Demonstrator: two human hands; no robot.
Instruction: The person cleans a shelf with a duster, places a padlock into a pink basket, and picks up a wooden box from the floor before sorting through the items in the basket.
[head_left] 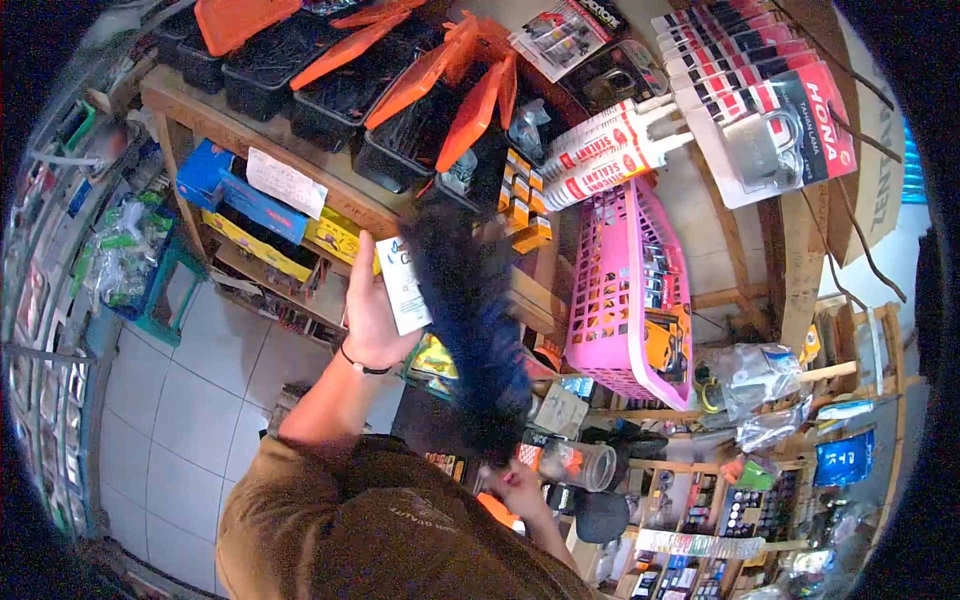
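Note:
My left hand (372,315), with a dark band at the wrist, holds a small white box (404,290) with blue marks and print, its thumb along one edge. Low in the view my right hand (520,490), slightly blurred, is closed at the lower end of a dark, fluffy duster (480,340). Blurred by motion, the duster reaches up past the white box, close beside or against it. It hides part of the shelf behind. The grip on its handle is only partly visible.
Black bins (270,75) with orange lids line the wooden shelf above. A pink basket (605,290) stands at right, near silicone sealant tubes (610,155) and hanging padlock packs (765,145). Blue boxes (262,208) sit at left over a tiled floor (190,400).

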